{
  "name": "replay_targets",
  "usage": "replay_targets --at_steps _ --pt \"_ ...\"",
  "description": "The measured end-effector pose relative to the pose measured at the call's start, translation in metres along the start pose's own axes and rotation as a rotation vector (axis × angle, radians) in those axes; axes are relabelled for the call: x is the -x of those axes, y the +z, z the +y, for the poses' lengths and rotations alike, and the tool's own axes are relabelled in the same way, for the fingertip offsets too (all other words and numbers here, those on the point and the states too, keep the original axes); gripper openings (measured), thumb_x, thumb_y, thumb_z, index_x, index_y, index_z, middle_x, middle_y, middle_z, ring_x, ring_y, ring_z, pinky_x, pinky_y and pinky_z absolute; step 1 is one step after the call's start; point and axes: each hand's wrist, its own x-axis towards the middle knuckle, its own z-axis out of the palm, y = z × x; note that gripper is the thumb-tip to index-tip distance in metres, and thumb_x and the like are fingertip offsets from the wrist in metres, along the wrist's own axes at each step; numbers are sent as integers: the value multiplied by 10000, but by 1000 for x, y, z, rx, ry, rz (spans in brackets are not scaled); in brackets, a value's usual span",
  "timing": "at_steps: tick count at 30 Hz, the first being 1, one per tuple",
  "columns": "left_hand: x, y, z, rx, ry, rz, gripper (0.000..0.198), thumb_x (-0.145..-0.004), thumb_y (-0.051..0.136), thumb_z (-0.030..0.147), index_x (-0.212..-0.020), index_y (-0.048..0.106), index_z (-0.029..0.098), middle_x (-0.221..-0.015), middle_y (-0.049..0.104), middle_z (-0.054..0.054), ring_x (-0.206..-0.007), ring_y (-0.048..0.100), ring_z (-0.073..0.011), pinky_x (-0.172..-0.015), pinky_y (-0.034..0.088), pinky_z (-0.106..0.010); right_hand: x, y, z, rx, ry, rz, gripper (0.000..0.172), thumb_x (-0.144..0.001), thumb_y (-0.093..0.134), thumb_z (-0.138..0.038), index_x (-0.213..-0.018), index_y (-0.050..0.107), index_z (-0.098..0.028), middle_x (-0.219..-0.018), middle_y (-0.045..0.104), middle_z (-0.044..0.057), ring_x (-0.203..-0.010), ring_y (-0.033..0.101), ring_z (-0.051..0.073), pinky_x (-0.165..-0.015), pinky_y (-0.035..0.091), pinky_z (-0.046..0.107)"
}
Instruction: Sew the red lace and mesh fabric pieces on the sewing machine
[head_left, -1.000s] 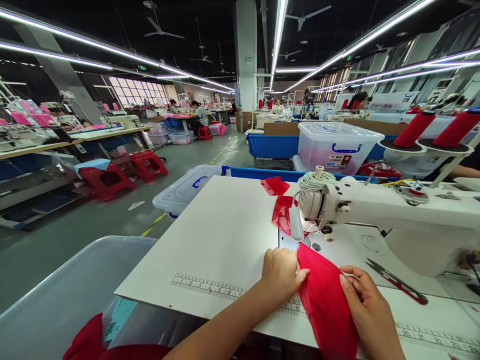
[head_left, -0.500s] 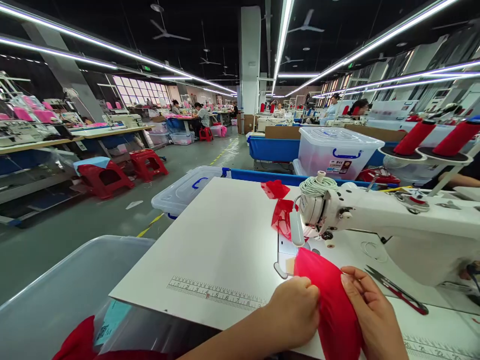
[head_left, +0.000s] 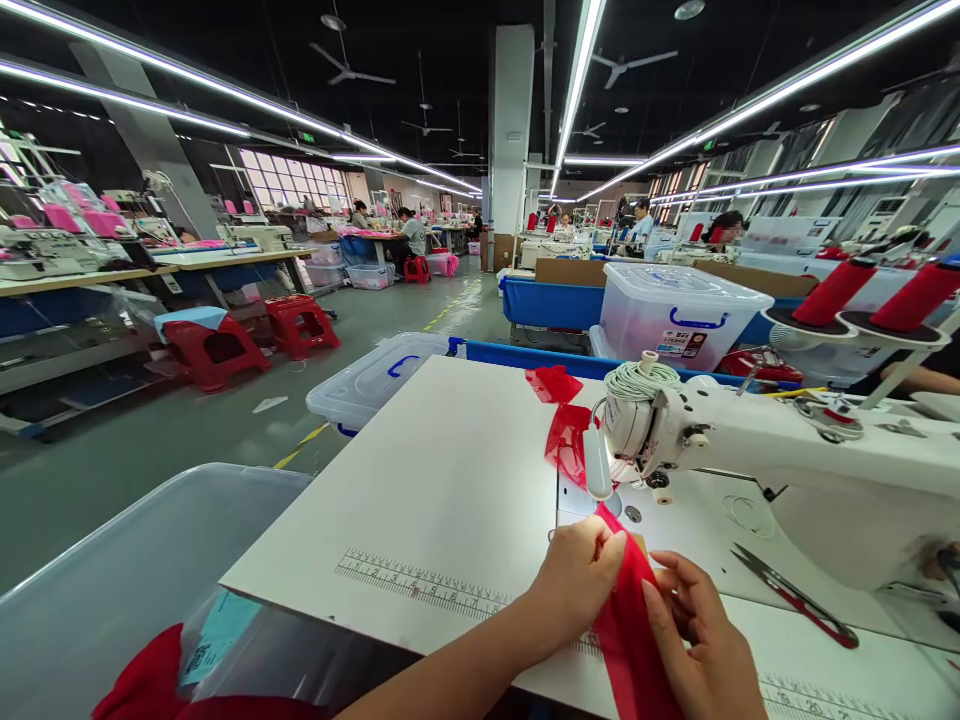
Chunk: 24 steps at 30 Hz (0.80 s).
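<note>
A strip of red fabric (head_left: pixel 628 640) runs from near the sewing machine's needle area down over the table's front edge. My left hand (head_left: pixel 581 570) is closed on its left side, thumb and fingers pinching the cloth. On the other side my right hand (head_left: pixel 694 630) grips the fabric's right edge between thumb and curled fingers. Just beyond both hands stands the white sewing machine (head_left: pixel 720 425), its needle hidden behind the lamp and head. Scissors (head_left: pixel 799 595) with red handles lie to the right of my right hand.
More red pieces (head_left: pixel 566 440) lie behind the machine head on the white table (head_left: pixel 420 480), which has a printed ruler (head_left: pixel 420 580). An open plastic bin (head_left: pixel 150 540) with red cloth stands at left. Red thread cones (head_left: pixel 834 292) rise at right. Co-workers sit farther back.
Both hands have moved left and slightly up with the red fabric, which now looks narrower. The view has tilted a little upward.
</note>
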Motion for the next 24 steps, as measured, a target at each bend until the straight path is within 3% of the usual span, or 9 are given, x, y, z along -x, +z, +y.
replay_targets --at_steps 3,8,11,13,15,17,19,20,24 --pt "1 2 -3 102 -56 -82 404 -867 463 451 -554 370 213 -456 441 51 -443 471 -121 -466 361 -239 7 9 5 11 -75 8 370 -839 520 -552 -1061 555 -258 -887 724 42 -780 693 220 -625 521 284" --pt "-1 -4 -8 253 -131 -83 402 -646 657 240 -470 299 200 -472 334 74 -477 405 -93 -497 327 -232 10 9 12 -5 -54 -50 363 -818 571 -576 -992 579 -257 -778 702 2 -614 635 176 -538 494 255" --pt "0 -8 -2 403 -135 -127 284 -699 620 305 -553 408 185 -577 435 47 -565 456 -105 -559 387 -233 -1 -4 23 -123 24 -83 454 -776 629 -608 -1035 625 -235 -1010 716 52 -862 674 215 -669 551 261" --pt "1 -9 6 557 -170 -198 226 -758 559 387 -695 509 175 -685 553 -1 -635 550 -135 -595 448 -250 -10 -10 27 -292 163 -99 504 -759 644 -623 -1077 654 -232 -1188 677 73 -1046 645 260 -759 570 294" --pt "2 -8 14 716 -204 -236 254 -778 548 406 -804 558 154 -784 620 -57 -720 619 -157 -661 498 -265 -15 -11 25 -533 380 -251 533 -756 624 -658 -1046 692 -217 -1171 689 95 -1067 644 299 -764 583 346" --pt "2 -6 20 847 -233 -224 262 -767 594 383 -830 575 129 -818 643 -91 -751 645 -165 -716 521 -270 -16 -4 17 -794 595 -505 528 -745 630 -663 -993 722 -206 -1072 724 110 -1017 664 331 -783 577 427" --pt "3 -6 23 915 -273 -192 227 -756 611 336 -824 568 124 -783 650 -93 -700 649 -161 -706 533 -270 -15 6 8 -999 734 -689 448 -719 690 -607 -946 735 -224 -986 747 88 -969 679 333 -842 546 495" --pt "4 -7 24 910 -291 -177 191 -745 604 298 -820 559 128 -755 652 -84 -660 644 -153 -678 532 -261 -14 12 4 -1075 755 -715 403 -702 718 -583 -910 737 -238 -958 753 69 -960 680 325 -869 530 509" --pt "5 -17 22 747 -340 -180 188 -637 524 148 -824 539 139 -663 651 -56 -523 608 -129 -530 491 -217 -20 23 -1 -1118 609 -507 357 -652 767 -560 -803 721 -240 -916 752 44 -970 669 293 -885 525 455"
